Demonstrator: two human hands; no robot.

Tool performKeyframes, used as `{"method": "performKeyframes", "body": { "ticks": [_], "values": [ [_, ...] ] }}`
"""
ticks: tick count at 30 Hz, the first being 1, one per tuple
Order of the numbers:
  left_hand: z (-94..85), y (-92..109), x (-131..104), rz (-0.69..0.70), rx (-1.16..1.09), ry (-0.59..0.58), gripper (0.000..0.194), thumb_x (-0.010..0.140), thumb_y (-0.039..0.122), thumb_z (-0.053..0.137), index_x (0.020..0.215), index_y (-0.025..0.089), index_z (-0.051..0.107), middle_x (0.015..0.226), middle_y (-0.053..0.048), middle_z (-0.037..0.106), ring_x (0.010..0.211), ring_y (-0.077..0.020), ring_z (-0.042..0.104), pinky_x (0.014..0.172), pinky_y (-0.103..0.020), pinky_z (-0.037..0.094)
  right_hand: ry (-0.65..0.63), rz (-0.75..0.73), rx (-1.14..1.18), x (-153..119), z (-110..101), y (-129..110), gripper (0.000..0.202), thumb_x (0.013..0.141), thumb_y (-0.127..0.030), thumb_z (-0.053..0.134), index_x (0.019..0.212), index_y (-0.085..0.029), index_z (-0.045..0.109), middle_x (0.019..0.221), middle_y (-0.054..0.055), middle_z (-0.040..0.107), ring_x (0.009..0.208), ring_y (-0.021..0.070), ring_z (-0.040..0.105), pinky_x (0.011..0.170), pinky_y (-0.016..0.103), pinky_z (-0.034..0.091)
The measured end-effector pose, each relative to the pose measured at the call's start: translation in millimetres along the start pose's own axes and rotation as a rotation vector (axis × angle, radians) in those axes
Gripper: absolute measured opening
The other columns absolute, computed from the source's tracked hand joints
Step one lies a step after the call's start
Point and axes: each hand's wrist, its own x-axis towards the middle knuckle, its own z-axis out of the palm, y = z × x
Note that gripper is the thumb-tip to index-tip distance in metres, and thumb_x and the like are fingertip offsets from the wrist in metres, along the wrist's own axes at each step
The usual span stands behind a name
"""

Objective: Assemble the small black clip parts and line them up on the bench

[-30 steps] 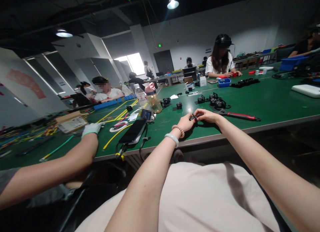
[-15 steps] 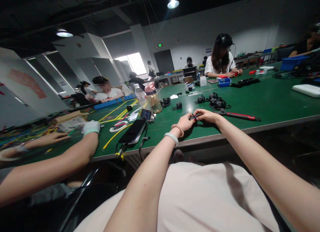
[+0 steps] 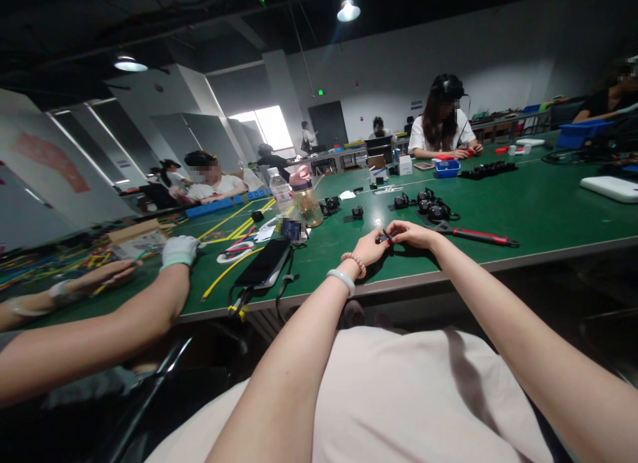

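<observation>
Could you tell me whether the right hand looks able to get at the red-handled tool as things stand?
Probably yes: the red-handled tool lies beside the right forearm with nothing visible on its handle, though the right hand would first have to leave the small dark part.

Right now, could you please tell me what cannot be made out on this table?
- Head view: the exact form of the small dark part between left hand and right hand; tiny, partly covered by fingers.
- Head view: the far end of the white slab, cut off by the right edge.
- Head view: details of the pixelated item, blurred out.
</observation>
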Motion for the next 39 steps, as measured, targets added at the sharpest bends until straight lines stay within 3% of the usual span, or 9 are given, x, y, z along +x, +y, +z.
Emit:
{"method": "performKeyframes", "body": {
  "ticks": [16, 32, 39],
  "values": [
    [3.3, -3, 7, 0.025, 0.078, -0.006, 0.026, 0.073, 0.037, 0.045, 0.090, 0.018, 0.053, 0.082, -0.004, 0.059, 0.068, -0.0132, 0.053, 0.060, -0.022, 0.039, 0.043, -0.033, -0.036, 3, 0, 6, 0.024, 0.055, -0.014, 0.062, 0.077, -0.017, 0.053, 0.075, -0.002, 0.053, 0.069, 0.0104, 0.048, 0.070, 0.026, 0.035],
    [-3.0, 9, 2, -0.040, 0.070, -0.023, 0.025, 0.072, 0.035, 0.047, 0.089, 0.017, 0.054, 0.084, -0.005, 0.059, 0.076, -0.0152, 0.053, 0.066, -0.023, 0.040, 0.039, -0.039, -0.066, 2, 0, 2, 0.024, 0.055, -0.016, 0.061, 0.077, -0.017, 0.052, 0.075, -0.002, 0.054, 0.070, 0.0116, 0.049, 0.070, 0.027, 0.036],
    [-1.2, 5, 4, 0.036, 0.101, -0.012, 0.022, 0.074, 0.033, 0.045, 0.087, 0.018, 0.054, 0.081, -0.004, 0.059, 0.072, -0.0144, 0.053, 0.064, -0.024, 0.040, 0.023, -0.063, -0.070, 1, 0, 2, 0.024, 0.057, -0.018, 0.061, 0.079, -0.018, 0.051, 0.076, -0.002, 0.055, 0.072, 0.0121, 0.050, 0.071, 0.027, 0.036]
  ]
}}
